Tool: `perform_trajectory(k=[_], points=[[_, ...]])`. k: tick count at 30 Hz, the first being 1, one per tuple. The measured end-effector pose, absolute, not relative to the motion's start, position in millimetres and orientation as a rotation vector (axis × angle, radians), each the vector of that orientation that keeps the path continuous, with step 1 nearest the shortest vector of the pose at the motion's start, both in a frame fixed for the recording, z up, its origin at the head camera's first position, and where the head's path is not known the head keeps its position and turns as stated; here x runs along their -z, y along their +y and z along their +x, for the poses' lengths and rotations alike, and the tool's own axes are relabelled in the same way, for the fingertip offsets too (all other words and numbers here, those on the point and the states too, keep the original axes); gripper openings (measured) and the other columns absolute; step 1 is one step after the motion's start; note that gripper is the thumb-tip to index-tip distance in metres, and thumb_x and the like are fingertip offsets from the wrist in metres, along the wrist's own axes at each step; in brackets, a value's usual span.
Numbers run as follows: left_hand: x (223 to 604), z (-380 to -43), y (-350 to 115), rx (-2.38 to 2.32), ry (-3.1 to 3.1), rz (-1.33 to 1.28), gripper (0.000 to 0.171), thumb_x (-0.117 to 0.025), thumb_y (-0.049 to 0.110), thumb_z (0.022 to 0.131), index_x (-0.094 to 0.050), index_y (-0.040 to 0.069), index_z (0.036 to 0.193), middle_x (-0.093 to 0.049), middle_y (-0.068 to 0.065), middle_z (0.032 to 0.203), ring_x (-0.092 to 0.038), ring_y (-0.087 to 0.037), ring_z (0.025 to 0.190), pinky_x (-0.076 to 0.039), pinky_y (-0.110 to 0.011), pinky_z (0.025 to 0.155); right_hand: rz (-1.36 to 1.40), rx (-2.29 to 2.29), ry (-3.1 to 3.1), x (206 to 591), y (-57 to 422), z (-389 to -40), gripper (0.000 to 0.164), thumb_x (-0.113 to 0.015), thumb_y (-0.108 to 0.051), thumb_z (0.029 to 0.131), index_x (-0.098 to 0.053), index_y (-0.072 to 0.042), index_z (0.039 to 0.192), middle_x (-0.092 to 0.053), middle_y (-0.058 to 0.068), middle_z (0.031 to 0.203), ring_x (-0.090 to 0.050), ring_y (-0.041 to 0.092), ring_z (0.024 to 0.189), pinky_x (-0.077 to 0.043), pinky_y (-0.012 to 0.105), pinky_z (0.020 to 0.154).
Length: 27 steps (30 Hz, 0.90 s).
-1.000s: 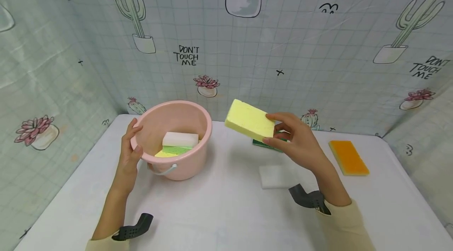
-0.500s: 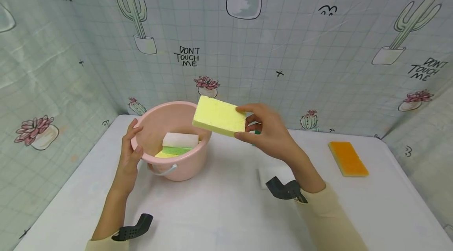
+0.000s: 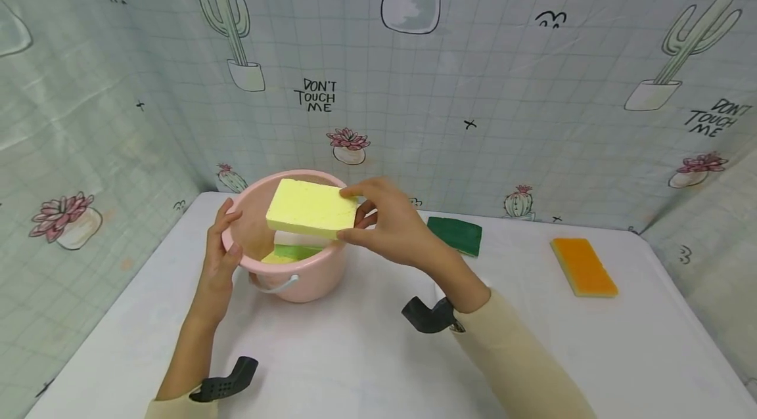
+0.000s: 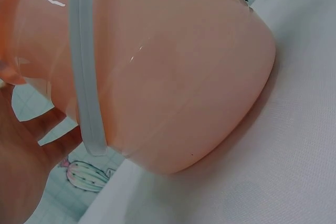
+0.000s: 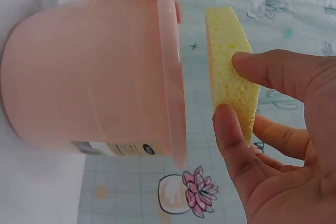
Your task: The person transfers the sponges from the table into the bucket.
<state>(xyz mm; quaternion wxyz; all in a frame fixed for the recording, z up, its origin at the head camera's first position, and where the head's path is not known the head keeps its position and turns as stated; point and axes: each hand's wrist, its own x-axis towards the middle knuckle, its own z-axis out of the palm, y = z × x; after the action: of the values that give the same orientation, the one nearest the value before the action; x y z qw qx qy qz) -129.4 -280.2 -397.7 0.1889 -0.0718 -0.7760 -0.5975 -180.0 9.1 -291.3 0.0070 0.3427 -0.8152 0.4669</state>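
Note:
My right hand (image 3: 393, 225) pinches a yellow sponge (image 3: 310, 207) between thumb and fingers, above the mouth of a pink bucket (image 3: 313, 284). In the right wrist view the sponge (image 5: 228, 61) is seen edge-on, a small gap from the bucket's rim (image 5: 173, 77). On the bucket's left side, my left hand (image 3: 219, 261) grips the rim, thumb in front and fingers behind. Inside the bucket lie a white sponge (image 3: 296, 241), a green one (image 3: 292, 252) and a yellow one (image 3: 275, 259), partly covered by the held sponge.
A dark green scouring pad (image 3: 455, 235) lies at the back of the white table (image 3: 355, 353). An orange sponge (image 3: 584, 268) with a yellowish underside is farther right. My right forearm nearly hides a white block on the table. A patterned cloth (image 3: 414, 90) hangs behind.
My right hand has carried the yellow sponge leftward, from over the table to over the bucket, uncovering the green pad. My left hand has stayed on the rim.

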Motion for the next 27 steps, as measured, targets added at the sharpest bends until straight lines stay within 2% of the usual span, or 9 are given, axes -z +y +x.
perform_trajectory(k=[8, 13, 17, 21, 27], points=[[397, -130, -281, 1.688, -2.164, -0.219, 0.055, -0.044, 0.026, 0.093, -0.029, 0.022, 0.146, -0.008, 0.019, 0.156, -0.011, -0.018, 0.143, -0.014, -0.066, 0.107, 1.133, -1.360, -2.648, 287, -13, -183, 0.055, -0.080, -0.012, 0.076, -0.059, -0.004, 0.125, -0.050, 0.006, 0.117, -0.060, 0.011, 0.081, -0.052, 0.018, 0.070], [397, -129, -281, 1.658, -2.189, -0.206, 0.056, -0.045, 0.025, 0.093, -0.028, 0.023, 0.146, -0.007, 0.019, 0.156, -0.012, -0.018, 0.143, -0.018, -0.065, 0.106, 1.172, -1.253, -2.733, 287, -22, -187, 0.055, -0.080, -0.016, 0.076, -0.058, -0.004, 0.125, -0.050, 0.006, 0.109, -0.060, 0.008, 0.078, -0.051, 0.018, 0.067], [397, -128, -280, 1.644, -2.207, -0.203, 0.057, -0.044, 0.027, 0.093, -0.027, 0.023, 0.147, -0.006, 0.018, 0.156, -0.012, -0.018, 0.143, -0.021, -0.064, 0.105, 1.214, -1.140, -2.782, 286, -29, -190, 0.056, -0.081, -0.018, 0.076, -0.059, -0.002, 0.125, -0.051, 0.008, 0.114, -0.058, 0.007, 0.077, -0.050, 0.017, 0.067], [397, -129, -281, 1.670, -2.192, -0.216, 0.056, -0.044, 0.028, 0.094, -0.027, 0.023, 0.147, -0.006, 0.018, 0.156, -0.011, -0.018, 0.143, -0.018, -0.065, 0.106, 1.262, -1.041, -2.827, 284, -36, -192, 0.055, -0.080, -0.019, 0.076, -0.060, -0.001, 0.124, -0.055, 0.008, 0.118, -0.058, 0.007, 0.078, -0.049, 0.017, 0.068], [398, -130, -281, 1.712, -2.157, -0.248, 0.054, -0.043, 0.027, 0.095, -0.028, 0.020, 0.146, -0.007, 0.018, 0.156, -0.011, -0.019, 0.143, -0.014, -0.065, 0.107, 1.304, -0.950, -2.875, 285, -46, -196, 0.053, -0.079, -0.020, 0.076, -0.062, 0.000, 0.122, -0.059, 0.005, 0.115, -0.056, 0.010, 0.083, -0.047, 0.017, 0.070]])
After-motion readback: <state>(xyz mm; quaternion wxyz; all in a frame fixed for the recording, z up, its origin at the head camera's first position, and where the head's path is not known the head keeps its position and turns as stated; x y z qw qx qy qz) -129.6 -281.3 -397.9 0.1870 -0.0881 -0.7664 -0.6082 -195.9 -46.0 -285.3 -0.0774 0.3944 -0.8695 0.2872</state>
